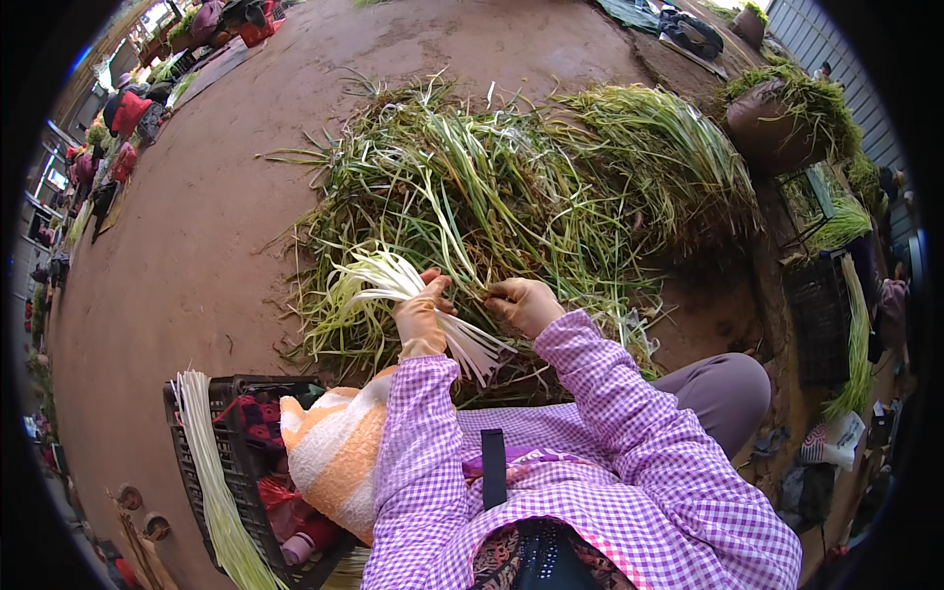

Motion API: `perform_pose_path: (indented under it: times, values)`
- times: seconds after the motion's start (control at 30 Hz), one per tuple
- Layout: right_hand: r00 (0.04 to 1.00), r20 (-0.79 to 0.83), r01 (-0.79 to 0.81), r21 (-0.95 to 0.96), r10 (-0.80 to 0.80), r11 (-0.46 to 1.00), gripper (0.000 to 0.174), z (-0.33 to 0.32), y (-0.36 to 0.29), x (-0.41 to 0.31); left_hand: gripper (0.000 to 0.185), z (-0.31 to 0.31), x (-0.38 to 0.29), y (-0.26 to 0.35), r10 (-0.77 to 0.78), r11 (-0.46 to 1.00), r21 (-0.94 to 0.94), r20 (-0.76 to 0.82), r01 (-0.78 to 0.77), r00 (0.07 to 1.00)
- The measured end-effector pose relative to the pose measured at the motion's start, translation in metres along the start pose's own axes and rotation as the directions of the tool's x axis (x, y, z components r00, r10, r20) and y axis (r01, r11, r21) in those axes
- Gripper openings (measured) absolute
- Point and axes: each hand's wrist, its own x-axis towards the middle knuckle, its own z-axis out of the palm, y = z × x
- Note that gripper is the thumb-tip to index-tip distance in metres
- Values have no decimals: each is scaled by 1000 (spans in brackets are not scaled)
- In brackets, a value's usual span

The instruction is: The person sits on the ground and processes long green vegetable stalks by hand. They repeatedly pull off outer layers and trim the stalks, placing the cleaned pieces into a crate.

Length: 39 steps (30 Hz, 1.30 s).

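My left hand is closed around a bunch of pale, trimmed leafy stalks. Their white and yellow-green tops fan out to the left, and the pale ends point down to the right. Just right of it, my right hand pinches the lower end of a long green stalk that stretches up across the heap. Both hands wear thin, light gloves. Beneath and beyond them lies a large heap of loose green stalks and leaves with brown, dirty bits among it.
At my left stands a black plastic crate with a pale stalk bundle laid over its side. An orange-and-white striped towel is beside my left arm. Another black crate and a filled brown sack stand to the right.
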Motion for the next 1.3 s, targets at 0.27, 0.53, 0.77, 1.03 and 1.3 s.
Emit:
perform_pose_path:
  times: [0.27,0.53,0.77,1.03,1.3]
  values:
    - [935,15,330,-403,-355,853,23,5,0,-39,28,5,-10,-4,-127,985,128,63,118,990]
    - [992,12,-125,192,125,973,35,16,-23,-1,31,0,-6,-13,-86,994,77,154,75,984]
    - [915,178,-372,719,361,587,19,41,-1,2,22,3,-16,-12,-101,994,34,43,99,994]
    - [728,-150,-685,-140,669,715,25,-24,73,-32,18,-3,-3,-9,-61,997,-42,23,62,998]
    - [992,87,-85,-62,90,994,41,0,-7,-17,14,-5,1,-15,-55,998,34,59,53,997]
